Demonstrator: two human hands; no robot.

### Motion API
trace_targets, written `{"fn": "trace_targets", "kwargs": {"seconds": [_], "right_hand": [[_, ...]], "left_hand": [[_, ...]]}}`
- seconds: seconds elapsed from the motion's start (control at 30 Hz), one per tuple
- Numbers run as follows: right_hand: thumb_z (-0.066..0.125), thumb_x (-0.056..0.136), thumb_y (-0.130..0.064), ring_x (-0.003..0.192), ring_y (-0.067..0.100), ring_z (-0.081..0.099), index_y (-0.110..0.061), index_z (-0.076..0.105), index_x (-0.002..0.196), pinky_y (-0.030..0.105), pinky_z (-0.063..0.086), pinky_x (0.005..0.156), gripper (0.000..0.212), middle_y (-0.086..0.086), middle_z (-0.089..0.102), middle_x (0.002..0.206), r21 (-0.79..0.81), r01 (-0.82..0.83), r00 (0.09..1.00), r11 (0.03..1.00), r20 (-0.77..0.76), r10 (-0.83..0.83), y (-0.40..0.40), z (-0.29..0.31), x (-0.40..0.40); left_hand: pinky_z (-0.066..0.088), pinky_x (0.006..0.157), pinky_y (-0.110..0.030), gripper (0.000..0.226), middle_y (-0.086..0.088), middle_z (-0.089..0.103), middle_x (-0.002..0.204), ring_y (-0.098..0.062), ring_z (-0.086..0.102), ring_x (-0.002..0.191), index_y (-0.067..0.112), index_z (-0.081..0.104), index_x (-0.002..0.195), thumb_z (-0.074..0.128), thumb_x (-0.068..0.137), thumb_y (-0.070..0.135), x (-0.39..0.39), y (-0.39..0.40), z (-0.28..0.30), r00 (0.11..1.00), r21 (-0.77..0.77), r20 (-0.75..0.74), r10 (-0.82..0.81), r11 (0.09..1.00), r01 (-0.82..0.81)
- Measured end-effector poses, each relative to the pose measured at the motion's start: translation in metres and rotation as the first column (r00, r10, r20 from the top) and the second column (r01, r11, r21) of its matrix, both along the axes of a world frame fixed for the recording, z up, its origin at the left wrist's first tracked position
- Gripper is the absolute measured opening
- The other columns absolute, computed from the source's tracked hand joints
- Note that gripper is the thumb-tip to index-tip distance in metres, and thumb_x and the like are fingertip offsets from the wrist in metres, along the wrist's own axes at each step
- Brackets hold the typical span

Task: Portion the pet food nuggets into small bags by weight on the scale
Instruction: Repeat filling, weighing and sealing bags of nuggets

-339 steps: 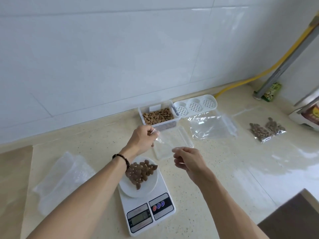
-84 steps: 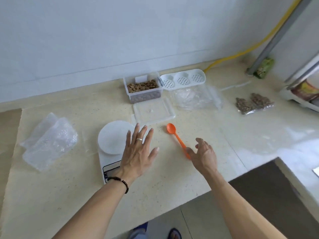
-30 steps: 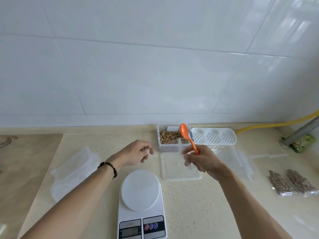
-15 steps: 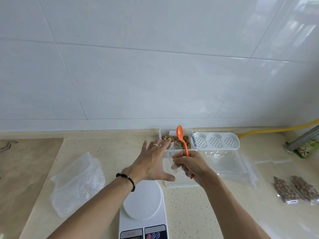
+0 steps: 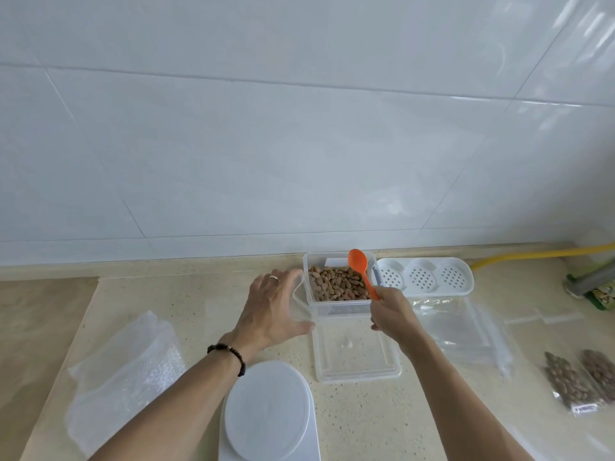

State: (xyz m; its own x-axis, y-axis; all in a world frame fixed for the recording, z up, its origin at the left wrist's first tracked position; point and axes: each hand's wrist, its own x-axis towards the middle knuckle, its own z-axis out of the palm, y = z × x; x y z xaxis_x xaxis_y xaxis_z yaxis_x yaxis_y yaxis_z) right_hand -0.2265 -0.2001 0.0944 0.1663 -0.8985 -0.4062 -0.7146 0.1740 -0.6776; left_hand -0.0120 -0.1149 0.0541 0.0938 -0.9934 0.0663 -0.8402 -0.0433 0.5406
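Countertop [image 5: 186,294] of speckled beige stone runs along a white tiled wall [image 5: 299,128] and carries everything. Largest on it is a heap of crumpled clear plastic bags [image 5: 123,371] at the left, well apart from the hands. A white kitchen scale [image 5: 266,414] sits at the bottom edge, its round platter bare and its display cut off by the frame. Flat clear bags [image 5: 466,331] lie to the right, hard to tell apart from one another. A clear lid [image 5: 356,357] lies just in front of the clear container [image 5: 339,309], which holds the brown pet food nuggets [image 5: 336,287]. A white perforated tray [image 5: 426,277] touches the container's right side. Two filled small bags [image 5: 582,377] rest near the right edge, one partly cut off. A yellow hose [image 5: 532,254] runs along the wall's base.

The left hand [image 5: 273,311] curls round the container's left side, thumb at its front corner. The right hand [image 5: 392,314] pinches the handle of an orange spoon [image 5: 361,269], bowl raised above the nuggets; its fingertips are hidden behind the hand. Open counter lies between the scale and the right-hand bags.
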Motion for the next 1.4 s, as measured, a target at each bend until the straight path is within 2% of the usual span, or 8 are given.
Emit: {"fn": "trace_targets", "kwargs": {"seconds": [0.1, 0.17, 0.3, 0.47, 0.6, 0.8, 1.13, 1.4], "right_hand": [[0.038, 0.082, 0.013, 0.06, 0.022, 0.047, -0.003, 0.047, 0.069, 0.035, 0.046, 0.056, 0.022, 0.008, 0.044, 0.067, -0.125, -0.084, 0.988, 0.989, -0.137, 0.067, -0.013, -0.003, -0.005], [0.044, 0.081, 0.009, 0.056, 0.022, 0.046, 0.0, 0.057, 0.075, 0.03, 0.04, 0.053, 0.017, 0.009, 0.052, 0.065, -0.244, -0.061, 0.985, 0.968, -0.173, 0.018, -0.017, -0.006, -0.009], [0.064, 0.085, -0.002, 0.069, 0.018, 0.063, -0.006, 0.065, 0.114, 0.026, 0.051, 0.065, 0.029, -0.003, 0.067, 0.075, -0.439, 0.179, 0.983, 0.881, 0.047, -0.176, -0.019, -0.002, -0.013], [0.055, 0.094, -0.01, 0.064, 0.02, 0.064, -0.009, 0.061, 0.095, 0.036, 0.053, 0.058, 0.006, 0.001, 0.066, 0.07, -0.541, 0.198, 0.979, 0.817, 0.063, -0.196, -0.026, -0.008, -0.013], [0.05, 0.096, -0.012, 0.069, 0.029, 0.071, -0.022, 0.053, 0.083, 0.048, 0.058, 0.061, 0.016, 0.008, 0.067, 0.073, -0.372, 0.181, 0.983, 0.91, 0.048, -0.176, -0.028, -0.024, -0.007], [0.05, 0.099, -0.008, 0.063, 0.022, 0.073, -0.009, 0.056, 0.109, 0.028, 0.057, 0.057, 0.011, 0.014, 0.069, 0.087, 0.064, 0.408, 0.855, 0.911, 0.324, -0.406, -0.026, -0.038, 0.001], [0.052, 0.098, -0.004, 0.049, 0.015, 0.067, -0.009, 0.056, 0.108, 0.022, 0.051, 0.049, 0.013, 0.012, 0.071, 0.087, 0.175, 0.617, 0.646, 0.767, 0.444, -0.621, -0.031, -0.034, -0.019], [0.054, 0.096, -0.005, 0.049, 0.014, 0.065, -0.009, 0.059, 0.107, 0.025, 0.05, 0.051, 0.013, 0.014, 0.073, 0.087, 0.12, 0.576, 0.646, 0.809, 0.54, -0.54, -0.04, -0.002, -0.029]], "left_hand": [[0.024, 0.113, -0.045, 0.089, -0.002, 0.05, 0.125, -0.021, 0.044, 0.119, 0.025, 0.034, 0.135, 0.073, 0.063, 0.059, 0.002, -0.009, -0.006, 0.998, 0.004, 0.04, 0.052, 0.999, -0.052], [0.025, 0.113, -0.045, 0.088, -0.002, 0.051, 0.124, -0.022, 0.046, 0.12, 0.025, 0.035, 0.136, 0.073, 0.063, 0.059, 0.001, -0.015, -0.011, 0.995, 0.0, 0.053, 0.084, 0.996, -0.084], [0.026, 0.112, -0.047, 0.087, -0.003, 0.053, 0.123, -0.023, 0.047, 0.119, 0.025, 0.037, 0.136, 0.07, 0.063, 0.059, -0.002, -0.026, -0.019, 0.992, -0.008, 0.061, 0.107, 0.994, -0.107], [0.022, 0.115, -0.047, 0.088, -0.005, 0.054, 0.125, -0.024, 0.047, 0.121, 0.024, 0.035, 0.138, 0.072, 0.066, 0.057, -0.004, -0.03, -0.025, 0.986, -0.021, 0.111, 0.125, 0.992, -0.124], [0.019, 0.116, -0.047, 0.088, -0.006, 0.053, 0.127, -0.024, 0.046, 0.123, 0.025, 0.034, 0.14, 0.073, 0.068, 0.055, -0.004, -0.032, -0.025, 0.98, -0.01, 0.148, 0.134, 0.991, -0.134], [0.018, 0.116, -0.046, 0.092, -0.004, 0.05, 0.129, -0.022, 0.043, 0.126, 0.026, 0.031, 0.142, 0.07, 0.066, 0.061, 0.001, -0.036, -0.025, 0.974, 0.013, 0.19, 0.125, 0.991, -0.13], [0.02, 0.114, -0.045, 0.1, -0.006, 0.05, 0.126, -0.025, 0.044, 0.123, 0.026, 0.029, 0.143, 0.069, 0.061, 0.067, 0.001, -0.055, -0.017, 0.966, 0.062, 0.238, 0.098, 0.991, -0.116], [0.018, 0.114, -0.049, 0.088, -0.004, 0.048, 0.118, -0.025, 0.043, 0.116, 0.023, 0.037, 0.131, 0.071, 0.06, 0.063, -0.013, -0.076, -0.005, 0.955, 0.134, 0.294, 0.018, 0.989, -0.06]]}}
